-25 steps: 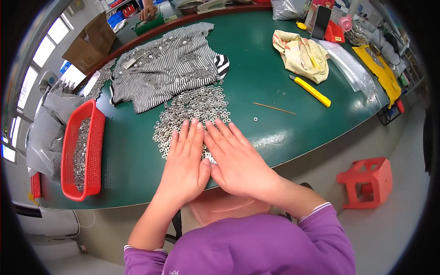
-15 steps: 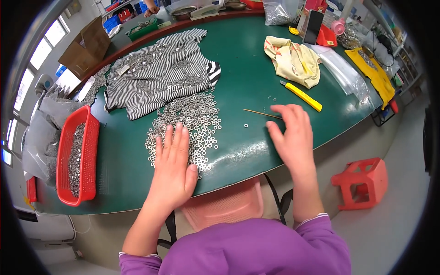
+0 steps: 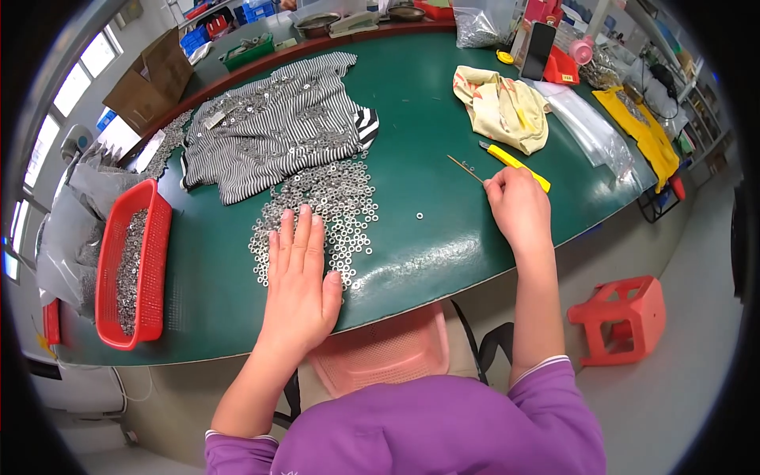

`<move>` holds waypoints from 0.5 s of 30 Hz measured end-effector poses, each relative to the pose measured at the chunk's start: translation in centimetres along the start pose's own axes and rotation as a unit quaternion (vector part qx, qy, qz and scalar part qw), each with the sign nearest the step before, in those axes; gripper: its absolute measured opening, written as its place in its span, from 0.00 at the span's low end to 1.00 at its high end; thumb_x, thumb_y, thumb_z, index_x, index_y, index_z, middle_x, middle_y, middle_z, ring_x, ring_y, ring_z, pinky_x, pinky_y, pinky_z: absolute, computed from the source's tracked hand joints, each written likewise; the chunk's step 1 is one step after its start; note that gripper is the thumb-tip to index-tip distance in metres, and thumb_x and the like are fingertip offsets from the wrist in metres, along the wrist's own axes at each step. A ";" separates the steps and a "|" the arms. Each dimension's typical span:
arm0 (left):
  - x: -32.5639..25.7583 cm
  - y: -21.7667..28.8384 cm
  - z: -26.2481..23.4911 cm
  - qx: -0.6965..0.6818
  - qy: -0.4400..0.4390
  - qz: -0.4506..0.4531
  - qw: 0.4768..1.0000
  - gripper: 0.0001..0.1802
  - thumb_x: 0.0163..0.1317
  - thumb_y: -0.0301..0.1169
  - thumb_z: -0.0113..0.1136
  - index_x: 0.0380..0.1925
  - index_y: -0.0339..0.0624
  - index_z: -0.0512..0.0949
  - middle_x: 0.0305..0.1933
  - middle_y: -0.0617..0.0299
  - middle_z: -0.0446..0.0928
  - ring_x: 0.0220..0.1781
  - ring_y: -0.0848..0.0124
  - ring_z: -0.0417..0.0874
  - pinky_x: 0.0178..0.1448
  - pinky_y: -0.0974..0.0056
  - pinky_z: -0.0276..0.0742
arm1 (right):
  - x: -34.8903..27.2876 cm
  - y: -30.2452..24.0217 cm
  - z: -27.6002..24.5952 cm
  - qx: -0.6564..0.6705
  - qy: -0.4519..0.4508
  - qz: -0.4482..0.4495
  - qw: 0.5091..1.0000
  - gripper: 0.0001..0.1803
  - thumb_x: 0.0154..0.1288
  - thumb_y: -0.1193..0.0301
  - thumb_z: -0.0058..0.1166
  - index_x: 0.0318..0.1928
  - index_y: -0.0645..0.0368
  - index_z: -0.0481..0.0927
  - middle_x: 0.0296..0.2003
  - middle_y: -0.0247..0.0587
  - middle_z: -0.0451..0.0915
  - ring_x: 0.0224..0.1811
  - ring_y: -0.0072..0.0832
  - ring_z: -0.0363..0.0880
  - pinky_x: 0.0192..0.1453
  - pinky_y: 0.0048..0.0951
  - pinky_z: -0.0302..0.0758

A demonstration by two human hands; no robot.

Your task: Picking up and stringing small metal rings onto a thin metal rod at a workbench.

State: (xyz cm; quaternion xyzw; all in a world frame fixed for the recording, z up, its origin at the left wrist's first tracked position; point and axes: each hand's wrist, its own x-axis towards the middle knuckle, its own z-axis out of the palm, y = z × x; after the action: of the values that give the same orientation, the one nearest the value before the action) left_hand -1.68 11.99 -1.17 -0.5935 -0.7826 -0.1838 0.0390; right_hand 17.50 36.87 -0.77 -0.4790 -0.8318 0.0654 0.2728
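My left hand (image 3: 296,293) lies flat, fingers stretched out, over the near left part of a spread of small metal rings (image 3: 342,207). My right hand (image 3: 522,210) is closed in a pinch on one end of a thin tan stick (image 3: 465,169); its other end points to the far left. One single ring (image 3: 419,215) lies apart, between the pile and my right hand. Just beyond that hand is a yellow utility knife (image 3: 507,158). A striped cloth (image 3: 269,127) with more rings on it adjoins the far side of the pile.
At left stands a red basket (image 3: 165,261) holding metal pieces, beside filled plastic bags (image 3: 67,237). A cream cloth (image 3: 500,107), clear plastic bags (image 3: 586,127) and a phone (image 3: 539,49) are at far right. A pink basket (image 3: 384,356) sits below the table edge, a red stool (image 3: 621,321) at right.
My right hand has moved slightly right and closed on the stick, which has turned so its free end points farther away. My left hand stays spread over the rings.
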 end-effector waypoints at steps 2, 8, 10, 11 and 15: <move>0.0 0.1 -0.3 -0.014 0.002 0.031 0.999 0.34 0.68 0.35 0.42 0.73 0.33 0.55 0.78 0.46 0.52 0.81 0.48 0.46 0.81 0.46 0.36 | 0.1 0.4 0.6 -0.021 0.006 -0.013 1.000 0.09 0.61 0.69 0.62 0.29 0.62 0.80 0.34 0.49 0.80 0.39 0.47 0.80 0.45 0.46 0.77; -1.3 -0.3 -0.1 0.007 -0.058 0.017 0.998 0.35 0.67 0.37 0.46 0.71 0.31 0.57 0.78 0.43 0.52 0.81 0.46 0.47 0.81 0.45 0.38 | -2.3 -0.5 0.8 0.063 0.054 -0.076 0.994 0.08 0.66 0.71 0.58 0.37 0.63 0.74 0.34 0.50 0.78 0.38 0.48 0.78 0.44 0.47 0.74; -1.2 -0.2 -0.7 0.025 -0.053 -0.010 0.998 0.36 0.67 0.37 0.46 0.72 0.31 0.56 0.78 0.43 0.52 0.81 0.46 0.46 0.81 0.44 0.37 | -3.2 -2.3 0.0 0.196 -0.034 -0.005 0.980 0.07 0.67 0.73 0.57 0.38 0.63 0.73 0.36 0.48 0.78 0.38 0.44 0.78 0.43 0.42 0.75; -1.2 -0.6 -0.7 0.024 -0.051 -0.014 0.998 0.36 0.67 0.36 0.45 0.73 0.31 0.54 0.78 0.43 0.51 0.81 0.46 0.45 0.81 0.44 0.36 | -3.8 -3.4 -0.2 0.274 -0.063 -0.012 0.960 0.06 0.67 0.76 0.55 0.43 0.62 0.76 0.37 0.45 0.77 0.37 0.38 0.78 0.42 0.36 0.75; -1.2 -1.0 -0.3 0.012 -0.041 -0.022 0.999 0.38 0.67 0.39 0.46 0.73 0.32 0.53 0.78 0.44 0.52 0.81 0.47 0.43 0.81 0.44 0.34 | -5.5 -6.5 0.1 0.321 -0.075 -0.118 0.937 0.16 0.67 0.77 0.54 0.55 0.57 0.78 0.36 0.41 0.76 0.36 0.33 0.77 0.42 0.31 0.74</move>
State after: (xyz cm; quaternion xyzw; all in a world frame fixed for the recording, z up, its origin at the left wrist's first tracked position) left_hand -2.28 10.56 -1.42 -0.5829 -0.7984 -0.1507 0.0097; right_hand 14.71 28.86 -0.61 -0.2579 -0.8351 0.3319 0.3548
